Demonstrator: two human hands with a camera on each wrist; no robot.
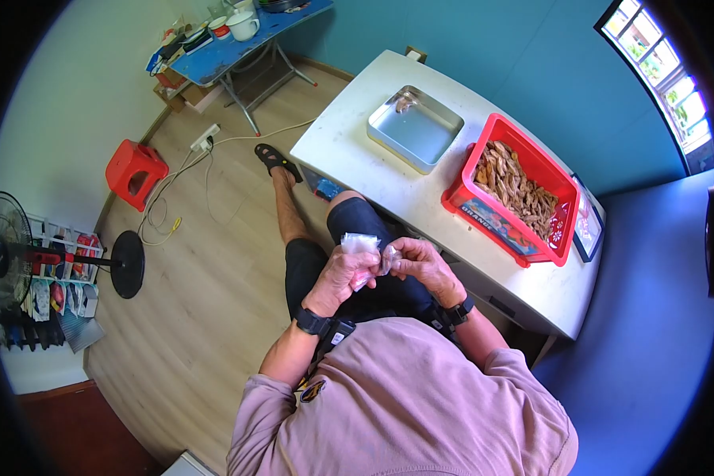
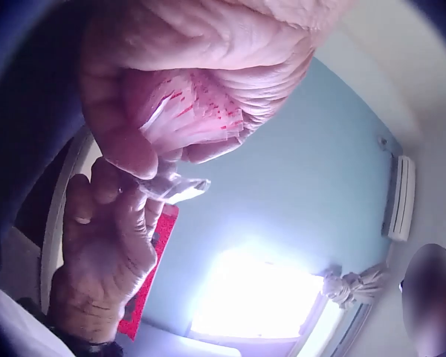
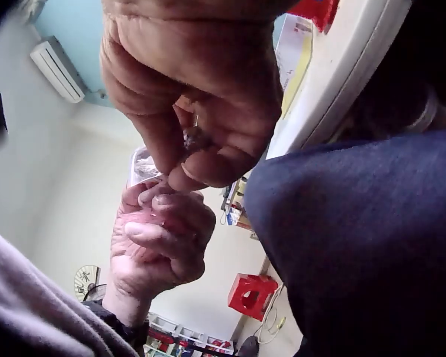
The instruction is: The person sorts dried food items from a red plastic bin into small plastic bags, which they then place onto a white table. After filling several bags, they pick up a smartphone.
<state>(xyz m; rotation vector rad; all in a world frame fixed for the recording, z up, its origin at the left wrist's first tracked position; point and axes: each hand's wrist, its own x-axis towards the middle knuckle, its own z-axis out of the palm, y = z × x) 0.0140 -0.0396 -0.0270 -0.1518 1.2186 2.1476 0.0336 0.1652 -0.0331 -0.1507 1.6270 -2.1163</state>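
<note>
1. Above the seated person's lap, beside the white table point(image 1: 373, 151), the left hand point(image 1: 343, 274) grips a stack of small plastic bags point(image 1: 358, 244).
2. The right hand point(image 1: 417, 260) pinches one bag's edge.
3. A red basket point(image 1: 484, 214) of dried pieces sits on the table beside a metal tray point(image 1: 414, 127).

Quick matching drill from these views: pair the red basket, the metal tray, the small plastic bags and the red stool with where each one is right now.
Things:
1. red basket
2. metal tray
3. small plastic bags
4. red stool

Places:
A. on the wooden floor near the wall
B. gripped in the left hand, with the right hand pinching at one
C. on the white table, right part, full of brownish pieces
D. on the white table, nearly empty

Pairs: 1-C, 2-D, 3-B, 4-A
</note>
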